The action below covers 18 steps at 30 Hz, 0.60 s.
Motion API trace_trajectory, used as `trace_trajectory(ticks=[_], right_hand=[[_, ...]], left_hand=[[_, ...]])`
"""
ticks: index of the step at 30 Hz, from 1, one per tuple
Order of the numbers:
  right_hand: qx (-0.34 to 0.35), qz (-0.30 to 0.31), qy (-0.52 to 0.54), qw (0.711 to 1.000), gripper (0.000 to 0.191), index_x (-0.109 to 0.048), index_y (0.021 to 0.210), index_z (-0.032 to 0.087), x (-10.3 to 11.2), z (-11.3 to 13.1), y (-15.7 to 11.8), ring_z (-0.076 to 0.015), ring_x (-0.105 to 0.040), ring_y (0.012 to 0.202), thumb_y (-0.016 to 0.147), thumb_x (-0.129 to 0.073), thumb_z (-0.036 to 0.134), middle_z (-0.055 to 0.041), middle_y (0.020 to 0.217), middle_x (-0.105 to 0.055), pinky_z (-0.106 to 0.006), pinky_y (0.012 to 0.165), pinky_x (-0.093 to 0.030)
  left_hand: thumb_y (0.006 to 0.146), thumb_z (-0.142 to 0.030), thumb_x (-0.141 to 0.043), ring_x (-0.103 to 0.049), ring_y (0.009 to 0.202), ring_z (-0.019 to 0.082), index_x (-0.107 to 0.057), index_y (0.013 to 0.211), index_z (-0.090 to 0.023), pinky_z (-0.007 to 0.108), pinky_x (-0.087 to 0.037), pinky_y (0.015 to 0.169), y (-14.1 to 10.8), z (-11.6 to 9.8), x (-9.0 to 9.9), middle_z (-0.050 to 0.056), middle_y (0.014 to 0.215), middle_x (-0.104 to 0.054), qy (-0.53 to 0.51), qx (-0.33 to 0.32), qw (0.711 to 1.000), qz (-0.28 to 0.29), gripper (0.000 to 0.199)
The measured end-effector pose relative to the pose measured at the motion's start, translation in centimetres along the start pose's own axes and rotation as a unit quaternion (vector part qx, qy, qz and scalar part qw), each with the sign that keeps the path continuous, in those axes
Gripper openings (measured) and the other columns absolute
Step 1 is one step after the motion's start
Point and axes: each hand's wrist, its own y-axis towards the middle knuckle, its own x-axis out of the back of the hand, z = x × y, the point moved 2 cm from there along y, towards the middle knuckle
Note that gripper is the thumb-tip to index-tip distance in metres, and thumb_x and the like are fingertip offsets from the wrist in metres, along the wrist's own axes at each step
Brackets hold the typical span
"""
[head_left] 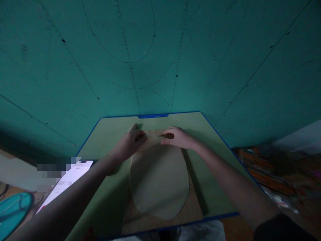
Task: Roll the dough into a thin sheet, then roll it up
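Observation:
A large, thin, pale sheet of dough [160,180], roughly oval, lies on a wooden board [194,207]. At the dough's far edge my left hand [134,140] is closed, its fingertips pinching the rim. Opposite it, my right hand [175,136] curls thumb and fingers around the same far edge, a little to the right. Between the hands the edge looks slightly lifted or folded. Beside my left hand a pale rod-like end [133,127] sticks out; the rest is hidden behind the hand and forearm.
The board sits on a light green table [215,174] with a blue rim. A lit phone [67,180] stands at the left, partly behind my forearm. A green wall [160,67] with drawn lines rises behind. A teal round object [15,214] is lower left; blurred clutter [265,167] lies right.

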Motion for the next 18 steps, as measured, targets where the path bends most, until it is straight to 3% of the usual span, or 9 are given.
trace_trajectory(ticks=[4, 9, 11, 15, 18], right_hand=[[0.051, -0.018, -0.089, 0.995, 0.008, -0.074, 0.092, 0.018, 0.0, 0.4, -0.9, -0.0193, -0.063, 0.093, 0.085, -0.076, 0.023, -0.0059, 0.096, -0.069, -0.03, 0.082, -0.045], [0.07, -0.039, -0.195, 0.978, 0.026, -0.072, 0.103, 0.018, -1.3, 1.5, -1.9, -0.0259, -0.059, 0.11, 0.084, -0.078, 0.035, -0.0107, 0.112, -0.068, -0.037, 0.092, -0.045], [0.07, -0.051, -0.204, 0.975, 0.013, -0.073, 0.098, 0.017, -1.7, 1.9, -1.8, -0.0244, -0.061, 0.107, 0.091, -0.068, 0.028, -0.0104, 0.108, -0.07, -0.037, 0.093, -0.045], [0.055, -0.079, -0.167, 0.981, 0.024, -0.075, 0.098, 0.018, -1.4, 2.0, -1.3, -0.0205, -0.067, 0.1, 0.095, -0.052, 0.011, -0.0094, 0.105, -0.075, -0.033, 0.091, -0.047], [0.039, -0.104, -0.124, 0.986, 0.024, -0.073, 0.102, 0.02, -1.0, 1.5, -1.4, -0.0203, -0.069, 0.098, 0.096, -0.051, 0.013, -0.0079, 0.106, -0.077, -0.031, 0.086, -0.047]], left_hand=[[0.087, -0.042, -0.047, -0.052, 0.06, 0.016, -0.062, 0.078, -0.019, 0.029, -0.041, 0.06, -0.1, 0.0, 0.0, 0.003, 0.069, -0.061, -0.01, -0.014, 0.999, -0.034, 0.029], [0.088, -0.038, -0.048, -0.054, 0.064, 0.017, -0.06, 0.078, -0.019, 0.029, -0.041, 0.06, 0.0, 0.0, -0.2, 0.004, 0.074, -0.061, -0.028, -0.019, 0.998, -0.062, 0.025], [0.088, -0.038, -0.048, -0.056, 0.068, 0.018, -0.059, 0.078, -0.019, 0.029, -0.042, 0.061, 0.0, -0.1, -0.2, 0.005, 0.077, -0.062, -0.031, -0.027, 0.997, -0.065, 0.025], [0.09, -0.037, -0.047, -0.058, 0.071, 0.019, -0.059, 0.08, -0.019, 0.031, -0.045, 0.064, -0.1, -0.4, -0.1, 0.006, 0.079, -0.062, -0.03, -0.033, 0.997, -0.063, 0.024], [0.091, -0.037, -0.047, -0.059, 0.072, 0.019, -0.061, 0.085, -0.018, 0.032, -0.047, 0.066, -0.5, -0.6, -0.1, 0.006, 0.081, -0.063, -0.034, -0.037, 0.996, -0.068, 0.024]])
